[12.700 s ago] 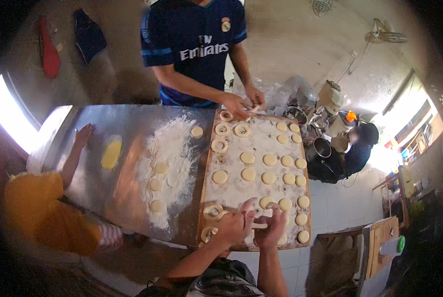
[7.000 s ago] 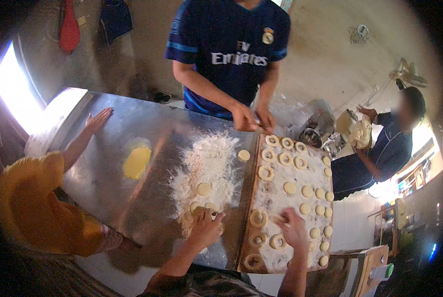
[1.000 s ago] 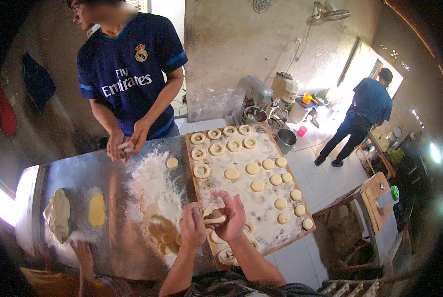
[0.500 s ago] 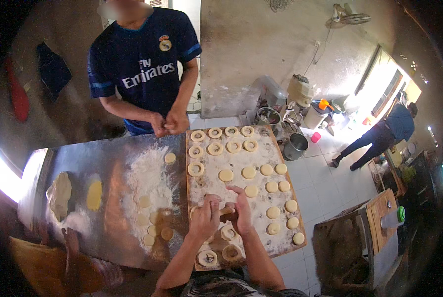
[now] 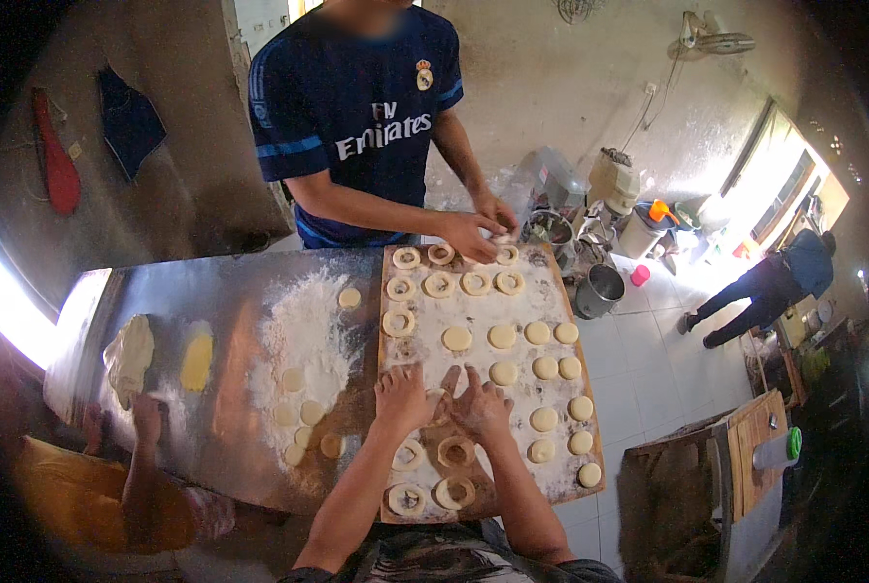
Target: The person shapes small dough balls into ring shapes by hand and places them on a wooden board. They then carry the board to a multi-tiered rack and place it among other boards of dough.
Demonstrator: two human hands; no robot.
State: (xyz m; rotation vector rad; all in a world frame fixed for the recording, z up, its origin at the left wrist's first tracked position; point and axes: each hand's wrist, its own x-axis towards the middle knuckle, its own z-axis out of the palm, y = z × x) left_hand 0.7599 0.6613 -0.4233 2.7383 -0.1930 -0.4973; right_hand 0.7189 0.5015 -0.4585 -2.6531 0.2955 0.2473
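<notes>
My left hand (image 5: 402, 400) and my right hand (image 5: 481, 403) are low over a floured wooden board (image 5: 425, 350). Their fingers are stretched out and apart. Between the two hands lies a pale dough ring (image 5: 439, 402), partly covered by them; their inner sides appear to touch it. Nearer to me on the board are several more dough rings (image 5: 405, 500). To the right of my right hand lie several round, flat dough pieces (image 5: 543, 419), whole in the middle. More rings (image 5: 439, 285) stand in rows at the far end.
Across the board a person in a dark blue shirt (image 5: 357, 136) has both hands at a far ring. At left, a metal table (image 5: 172, 291) bears a dough lump (image 5: 129, 360), a yellow slab (image 5: 196, 361) and flour. Another person's arm (image 5: 143, 447) reaches in there. A steel pot (image 5: 600, 290) stands beyond the board.
My hands have come down to the board with the dough ring and their fingers have spread. The person opposite has moved right and reaches to the far rings. The view has shifted slightly.
</notes>
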